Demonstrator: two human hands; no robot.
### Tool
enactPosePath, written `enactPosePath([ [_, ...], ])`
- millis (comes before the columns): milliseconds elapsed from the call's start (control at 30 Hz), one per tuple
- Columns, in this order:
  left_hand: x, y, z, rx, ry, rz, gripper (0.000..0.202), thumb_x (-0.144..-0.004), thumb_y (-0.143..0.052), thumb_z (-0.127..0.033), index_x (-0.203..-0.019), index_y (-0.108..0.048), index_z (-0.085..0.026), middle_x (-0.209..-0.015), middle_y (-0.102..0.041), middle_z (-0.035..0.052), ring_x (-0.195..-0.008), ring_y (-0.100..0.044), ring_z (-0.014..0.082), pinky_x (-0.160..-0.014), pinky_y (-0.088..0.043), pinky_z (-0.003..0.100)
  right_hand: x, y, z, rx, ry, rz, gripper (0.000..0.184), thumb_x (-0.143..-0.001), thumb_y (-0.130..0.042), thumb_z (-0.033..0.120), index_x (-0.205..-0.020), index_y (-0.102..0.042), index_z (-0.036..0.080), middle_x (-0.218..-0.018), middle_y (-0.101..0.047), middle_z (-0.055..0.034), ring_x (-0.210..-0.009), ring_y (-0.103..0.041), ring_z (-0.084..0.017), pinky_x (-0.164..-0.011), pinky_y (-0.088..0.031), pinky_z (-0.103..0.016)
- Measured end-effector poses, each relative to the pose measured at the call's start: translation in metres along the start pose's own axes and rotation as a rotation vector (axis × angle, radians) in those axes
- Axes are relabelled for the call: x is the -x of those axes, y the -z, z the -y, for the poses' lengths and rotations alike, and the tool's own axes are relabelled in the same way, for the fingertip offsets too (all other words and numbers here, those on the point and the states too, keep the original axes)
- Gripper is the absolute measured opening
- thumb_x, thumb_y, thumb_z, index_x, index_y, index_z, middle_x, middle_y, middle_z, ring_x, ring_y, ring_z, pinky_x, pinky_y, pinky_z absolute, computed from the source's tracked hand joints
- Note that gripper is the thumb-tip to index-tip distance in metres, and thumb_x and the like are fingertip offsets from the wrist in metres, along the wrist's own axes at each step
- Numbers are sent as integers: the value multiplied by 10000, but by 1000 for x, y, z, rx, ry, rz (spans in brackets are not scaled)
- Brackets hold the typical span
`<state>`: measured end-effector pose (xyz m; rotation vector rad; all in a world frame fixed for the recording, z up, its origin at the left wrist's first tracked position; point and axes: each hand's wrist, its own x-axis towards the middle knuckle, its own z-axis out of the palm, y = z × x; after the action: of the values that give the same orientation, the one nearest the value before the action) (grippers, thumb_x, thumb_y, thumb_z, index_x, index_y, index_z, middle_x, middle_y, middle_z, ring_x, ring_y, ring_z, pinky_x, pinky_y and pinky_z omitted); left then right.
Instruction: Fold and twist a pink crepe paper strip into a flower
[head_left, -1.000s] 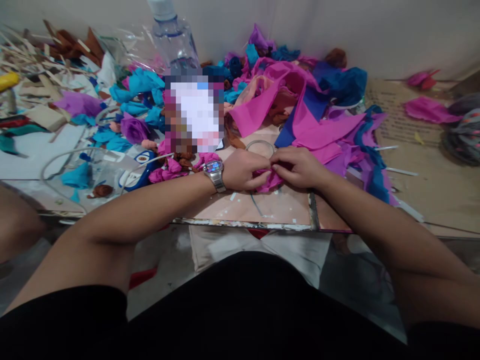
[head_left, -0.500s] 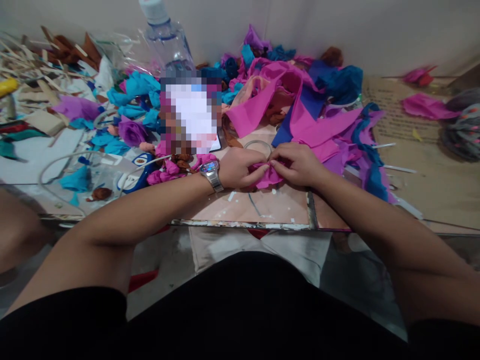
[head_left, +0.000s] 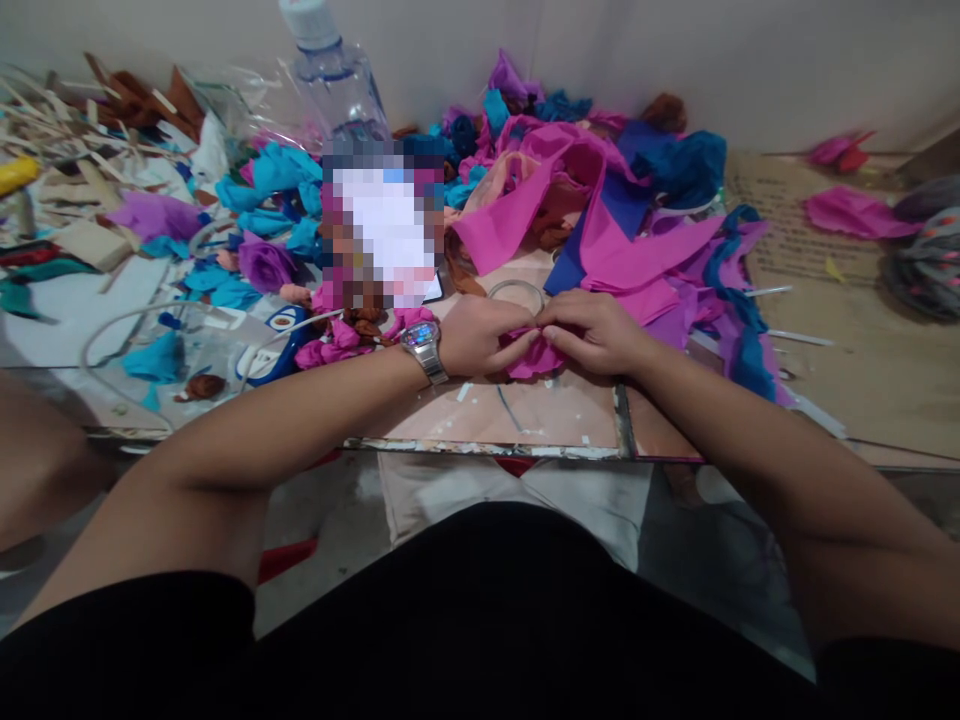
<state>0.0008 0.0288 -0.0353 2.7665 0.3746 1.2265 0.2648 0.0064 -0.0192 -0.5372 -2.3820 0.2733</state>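
Both my hands meet over a piece of pink crepe paper [head_left: 534,360] near the front of the table. My left hand [head_left: 484,335], with a metal watch [head_left: 422,350] at its wrist, pinches the paper's left side between thumb and fingers. From the right, my right hand [head_left: 592,330] pinches the same piece, its thumb close to the left one. The paper looks gathered, and its upper part is hidden by my fingers. Just behind my hands lies a thin ring [head_left: 516,291]. Long pink crepe strips [head_left: 630,255] spread beyond it.
A clear bottle [head_left: 341,95] stands behind a phone [head_left: 386,235] with a blurred screen. Blue and purple crumpled paper pieces [head_left: 266,262], a blue-and-white device [head_left: 270,350] and wooden sticks [head_left: 56,125] crowd the left. At right are cardboard [head_left: 862,330] and a dark bundle [head_left: 926,260].
My right thumb has shifted slightly on the pink paper, and the fingers of both hands have moved a little. The paper stays between them in the same spot.
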Motion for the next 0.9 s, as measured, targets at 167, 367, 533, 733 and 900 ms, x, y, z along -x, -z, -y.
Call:
enactPosePath([
  [167, 0, 0, 1, -8, -11, -5, 370, -1166, -616, -343, -864, -736, -168, -744, -713, -11, -632, -573, 92, -620, -372, 314, 0, -1, 1, -15, -16, 3, 293, -1222, -646, 372, -1079, -792, 161, -1003, -783, -12, -909, -692, -101, -876, -485, -291],
  [367, 1, -1, 3, -10, -4, 5, 405, -1164, -593, -358, -824, -701, -168, -721, -700, -1, -617, -559, 98, -610, -355, 326, 1, -2, 1, -31, -67, 28, 355, -1227, -628, 428, -1074, -813, 166, -997, -793, -21, -898, -704, -108, -873, -501, -292],
  [533, 2, -1, 3, 18, 20, 28, 421, -1183, -573, -392, -857, -724, -174, -732, -716, 14, -629, -589, 106, -614, -362, 333, 3, -3, -2, -27, -79, 34, 327, -1218, -647, 420, -1097, -814, 166, -1019, -799, 0, -917, -724, -96, -884, -495, -290],
  [733, 5, -2, 5, 42, 51, 65, 442, -1198, -538, -420, -850, -687, -191, -759, -734, 44, -643, -603, 126, -625, -356, 380, 4, -1, -2, -40, -120, 83, 375, -1229, -626, 460, -1122, -833, 167, -1041, -807, -24, -958, -750, -120, -898, -518, -300],
  [900, 5, -4, 5, 57, 44, 68, 411, -1180, -554, -396, -840, -668, -196, -744, -721, 39, -635, -586, 129, -621, -349, 384, 4, 0, -2, -59, -146, 112, 418, -1237, -604, 501, -1104, -820, 168, -1017, -796, -25, -944, -743, -126, -891, -512, -312],
])
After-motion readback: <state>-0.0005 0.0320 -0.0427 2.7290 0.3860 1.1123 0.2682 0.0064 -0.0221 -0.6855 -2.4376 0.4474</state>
